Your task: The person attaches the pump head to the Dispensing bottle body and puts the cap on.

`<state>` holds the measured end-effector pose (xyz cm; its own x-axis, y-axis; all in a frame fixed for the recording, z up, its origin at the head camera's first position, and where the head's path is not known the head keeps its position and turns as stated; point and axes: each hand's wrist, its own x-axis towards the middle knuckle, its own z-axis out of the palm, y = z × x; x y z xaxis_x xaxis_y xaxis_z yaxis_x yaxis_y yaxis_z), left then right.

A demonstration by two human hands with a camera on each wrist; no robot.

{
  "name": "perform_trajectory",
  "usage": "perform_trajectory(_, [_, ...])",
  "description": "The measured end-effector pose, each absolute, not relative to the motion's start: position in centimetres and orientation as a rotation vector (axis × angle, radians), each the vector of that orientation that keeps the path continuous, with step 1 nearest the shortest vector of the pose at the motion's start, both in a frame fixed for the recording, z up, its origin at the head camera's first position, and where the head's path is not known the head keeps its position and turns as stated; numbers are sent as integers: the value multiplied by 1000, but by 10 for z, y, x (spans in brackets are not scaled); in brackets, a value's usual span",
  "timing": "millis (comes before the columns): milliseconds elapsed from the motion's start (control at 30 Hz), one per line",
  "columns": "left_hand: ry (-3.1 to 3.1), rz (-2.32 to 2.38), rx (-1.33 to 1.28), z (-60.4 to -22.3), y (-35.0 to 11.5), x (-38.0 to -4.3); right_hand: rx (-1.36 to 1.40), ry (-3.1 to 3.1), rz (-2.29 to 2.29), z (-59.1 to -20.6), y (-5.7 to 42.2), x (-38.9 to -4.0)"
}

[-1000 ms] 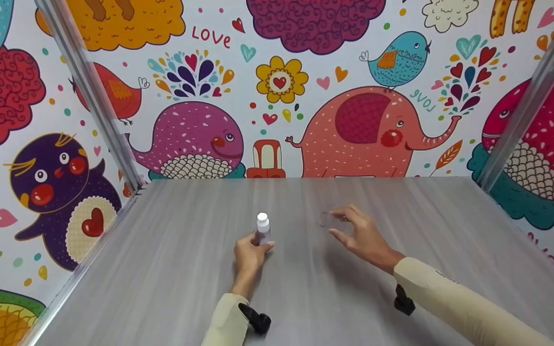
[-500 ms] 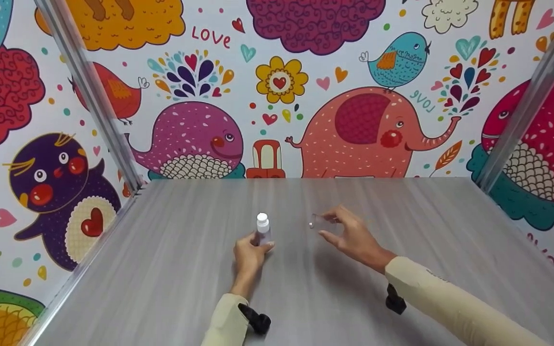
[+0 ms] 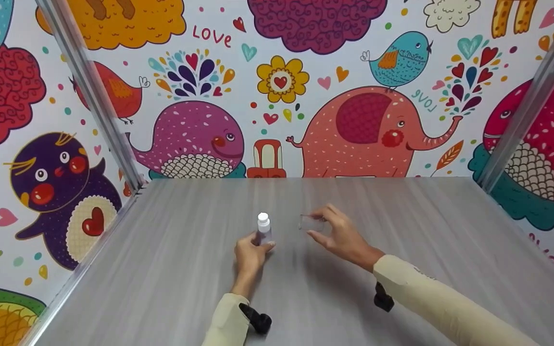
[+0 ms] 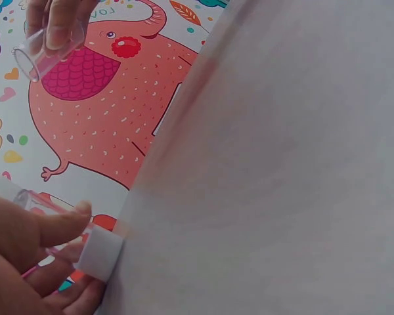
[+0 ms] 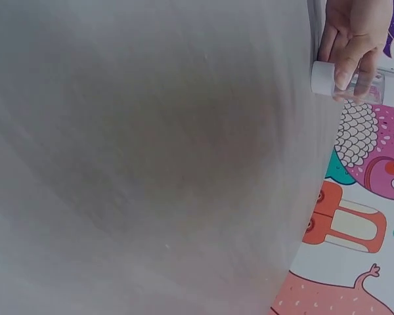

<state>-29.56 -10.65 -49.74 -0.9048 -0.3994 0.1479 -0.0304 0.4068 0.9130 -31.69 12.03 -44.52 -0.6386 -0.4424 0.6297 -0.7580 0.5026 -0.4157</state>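
My left hand holds a small clear bottle upright on the table, thumb on one side and fingers on the other. A white top and a white base show on this bottle in the right wrist view, where my left hand is around its clear middle. To the right, my right hand pinches a clear, hollow cap between thumb and fingers. The left wrist view shows this cap tilted, its round rim facing away from the fingers. A gap separates cap and bottle.
The grey wood-grain table runs back to a wall printed with cartoon animals. Metal posts stand at the left and right corners. Each wrist carries a black camera mount.
My right hand has moved left with the clear cap, closing some of the distance to the bottle. The left hand and the bottle stay where they were.
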Motion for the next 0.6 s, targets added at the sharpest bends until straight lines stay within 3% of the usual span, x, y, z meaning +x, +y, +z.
perform_trajectory(600, [-2311,-1544,373,-496,-106,-295,1000,-2292,902,-445,110,-320])
